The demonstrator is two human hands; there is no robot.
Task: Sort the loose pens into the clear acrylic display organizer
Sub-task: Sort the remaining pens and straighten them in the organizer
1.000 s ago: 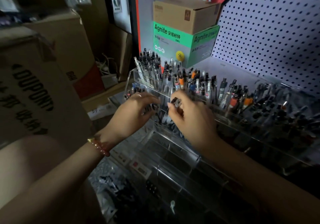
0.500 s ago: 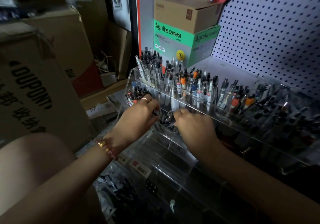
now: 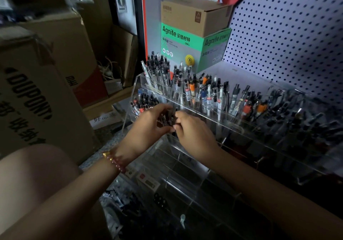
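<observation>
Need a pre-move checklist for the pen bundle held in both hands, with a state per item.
1. Left hand grips the bundle of dark pens: ok.
2. Right hand pinches the same bundle: ok.
3. Bundle is over the left part of the tiered clear acrylic organizer: ok.
4. Slot under the bundle is free: cannot tell, the hands hide it.
5. Pens in the bundle are aligned: cannot tell, blurred.
6. Back-row pens are standing, apart from both hands: ok.
</observation>
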